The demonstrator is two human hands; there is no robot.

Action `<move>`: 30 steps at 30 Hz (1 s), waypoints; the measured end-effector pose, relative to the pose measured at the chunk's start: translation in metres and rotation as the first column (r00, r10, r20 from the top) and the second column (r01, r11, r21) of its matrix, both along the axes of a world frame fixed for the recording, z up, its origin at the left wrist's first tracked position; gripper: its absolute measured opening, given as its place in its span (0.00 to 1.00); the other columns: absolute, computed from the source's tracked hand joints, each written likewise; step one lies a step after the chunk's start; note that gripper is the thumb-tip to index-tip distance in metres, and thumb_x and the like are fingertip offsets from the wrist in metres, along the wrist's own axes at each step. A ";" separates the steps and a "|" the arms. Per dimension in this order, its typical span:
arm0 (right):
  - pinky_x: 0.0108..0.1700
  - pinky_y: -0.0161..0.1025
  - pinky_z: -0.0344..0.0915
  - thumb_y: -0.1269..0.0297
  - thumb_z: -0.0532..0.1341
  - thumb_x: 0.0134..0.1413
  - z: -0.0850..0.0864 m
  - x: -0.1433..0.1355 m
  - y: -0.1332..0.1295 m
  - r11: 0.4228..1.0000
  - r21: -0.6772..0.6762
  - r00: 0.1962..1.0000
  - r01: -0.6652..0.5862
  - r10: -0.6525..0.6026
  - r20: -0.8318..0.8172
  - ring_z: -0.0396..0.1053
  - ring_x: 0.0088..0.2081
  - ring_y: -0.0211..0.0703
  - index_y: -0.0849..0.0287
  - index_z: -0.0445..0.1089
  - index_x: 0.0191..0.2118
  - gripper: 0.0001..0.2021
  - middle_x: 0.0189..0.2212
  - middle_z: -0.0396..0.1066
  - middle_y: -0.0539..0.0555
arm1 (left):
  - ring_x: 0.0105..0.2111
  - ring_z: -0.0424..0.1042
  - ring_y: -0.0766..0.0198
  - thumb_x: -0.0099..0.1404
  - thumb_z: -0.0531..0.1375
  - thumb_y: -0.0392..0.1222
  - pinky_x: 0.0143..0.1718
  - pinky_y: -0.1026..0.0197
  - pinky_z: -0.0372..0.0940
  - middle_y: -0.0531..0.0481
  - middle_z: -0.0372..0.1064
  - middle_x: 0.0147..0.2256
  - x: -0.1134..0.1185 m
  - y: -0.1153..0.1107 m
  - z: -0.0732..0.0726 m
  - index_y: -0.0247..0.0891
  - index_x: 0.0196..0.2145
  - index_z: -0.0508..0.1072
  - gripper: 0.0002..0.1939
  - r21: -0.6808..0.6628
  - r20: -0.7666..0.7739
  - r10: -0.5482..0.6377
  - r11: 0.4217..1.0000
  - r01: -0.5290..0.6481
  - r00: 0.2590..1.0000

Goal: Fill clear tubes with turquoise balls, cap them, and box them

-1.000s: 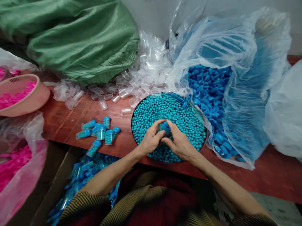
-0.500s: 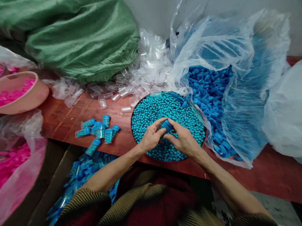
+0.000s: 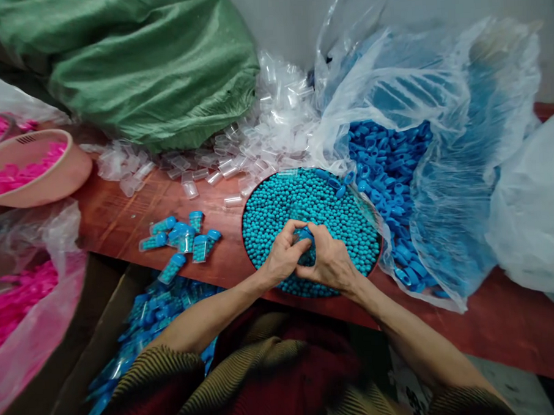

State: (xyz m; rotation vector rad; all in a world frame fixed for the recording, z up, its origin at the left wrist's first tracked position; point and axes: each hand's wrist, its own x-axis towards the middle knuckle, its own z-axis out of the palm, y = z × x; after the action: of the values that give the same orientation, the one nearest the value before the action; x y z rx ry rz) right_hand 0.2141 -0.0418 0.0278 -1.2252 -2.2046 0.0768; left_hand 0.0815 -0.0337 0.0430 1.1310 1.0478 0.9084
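Between my left hand [image 3: 280,255] and my right hand [image 3: 330,259] is a small blue-capped container [image 3: 304,234]. Fingers and thumbs of both hands close around it, hiding much of its body. The hands are just above a round tub of teal beads [image 3: 268,214], toward its near side. A few loose blue caps [image 3: 339,186] lie on the beads at the tub's far right. To the left, several bead-filled containers with blue caps [image 3: 184,237] lie on the reddish table [image 3: 126,223].
Empty clear cups [image 3: 256,150] are heaped behind the tub, beside a green sack [image 3: 156,72]. A plastic bag [image 3: 460,187] holding blue caps [image 3: 395,190] opens at right. Pink pieces fill a pink basin [image 3: 68,171]. Capped containers [image 3: 144,326] fill a cardboard box [image 3: 87,338] below.
My fingers have drawn closer together around the container and cap, the right hand wrapping further over it. The hands have stayed over the bead tub.
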 end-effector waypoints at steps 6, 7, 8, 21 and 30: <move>0.28 0.42 0.69 0.54 0.59 0.48 0.001 0.004 0.000 0.997 -0.067 0.997 -0.048 0.044 -0.059 0.70 0.36 0.51 0.65 0.50 0.58 0.34 0.40 0.67 0.62 | 0.23 0.56 0.72 0.60 0.56 0.40 0.27 0.68 0.55 0.57 0.58 0.26 0.003 0.000 -0.001 0.38 0.43 0.61 0.14 0.023 0.012 -0.010 1.000 0.010 1.000; 0.28 0.42 0.69 0.54 0.59 0.48 0.000 0.003 -0.002 0.997 -0.069 0.997 -0.022 0.017 -0.078 0.70 0.37 0.51 0.65 0.50 0.58 0.34 0.40 0.67 0.63 | 0.25 0.58 0.72 0.60 0.56 0.39 0.29 0.68 0.57 0.56 0.60 0.28 0.002 0.000 0.000 0.38 0.44 0.61 0.14 0.037 0.003 -0.017 0.999 0.017 1.000; 0.28 0.42 0.69 0.54 0.59 0.49 -0.002 0.001 -0.004 0.997 -0.072 0.996 0.005 -0.011 -0.089 0.70 0.37 0.51 0.65 0.50 0.59 0.34 0.41 0.67 0.64 | 0.27 0.60 0.71 0.60 0.55 0.38 0.31 0.67 0.58 0.54 0.62 0.31 0.002 0.000 0.001 0.37 0.45 0.62 0.15 0.055 -0.013 -0.017 0.998 0.017 1.000; 0.27 0.40 0.69 0.54 0.58 0.50 -0.005 -0.004 -0.004 0.998 -0.063 0.996 -0.001 -0.005 -0.093 0.69 0.34 0.48 0.64 0.49 0.57 0.32 0.38 0.65 0.61 | 0.33 0.62 0.68 0.62 0.54 0.43 0.36 0.66 0.60 0.53 0.63 0.33 -0.005 0.006 -0.002 0.36 0.44 0.63 0.13 0.107 -0.054 -0.100 0.989 0.106 0.994; 0.23 0.38 0.64 0.52 0.58 0.50 -0.015 -0.027 -0.006 0.990 -0.140 0.999 0.009 -0.004 0.034 0.69 0.29 0.46 0.66 0.50 0.58 0.34 0.37 0.67 0.61 | 0.29 0.63 0.65 0.62 0.49 0.39 0.34 0.64 0.60 0.53 0.64 0.28 -0.013 -0.005 0.001 0.37 0.39 0.66 0.09 0.288 -0.451 0.088 0.956 0.052 0.888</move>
State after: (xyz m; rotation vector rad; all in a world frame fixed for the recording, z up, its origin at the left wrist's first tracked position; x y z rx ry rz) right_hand 0.1873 -0.0478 0.0128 -1.3177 -2.2558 0.2130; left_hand 0.0688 -0.0384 0.0441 1.6450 1.3376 0.8459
